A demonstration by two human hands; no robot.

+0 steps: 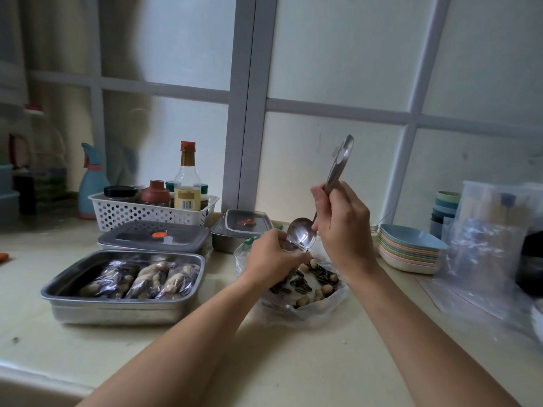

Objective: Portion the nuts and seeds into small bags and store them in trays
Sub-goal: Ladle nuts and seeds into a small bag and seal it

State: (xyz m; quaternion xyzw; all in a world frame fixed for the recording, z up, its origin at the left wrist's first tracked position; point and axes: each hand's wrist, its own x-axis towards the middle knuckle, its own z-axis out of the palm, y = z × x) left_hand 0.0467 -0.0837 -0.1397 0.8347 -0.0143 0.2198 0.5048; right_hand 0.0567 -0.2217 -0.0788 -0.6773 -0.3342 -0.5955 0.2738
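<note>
Spoon (302,234) at mouth of small bag (293,249)

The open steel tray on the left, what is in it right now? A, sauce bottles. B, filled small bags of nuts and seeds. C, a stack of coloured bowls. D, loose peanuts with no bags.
B: the open steel tray holds several clear small bags packed with nuts and seeds, lying side by side.
</note>
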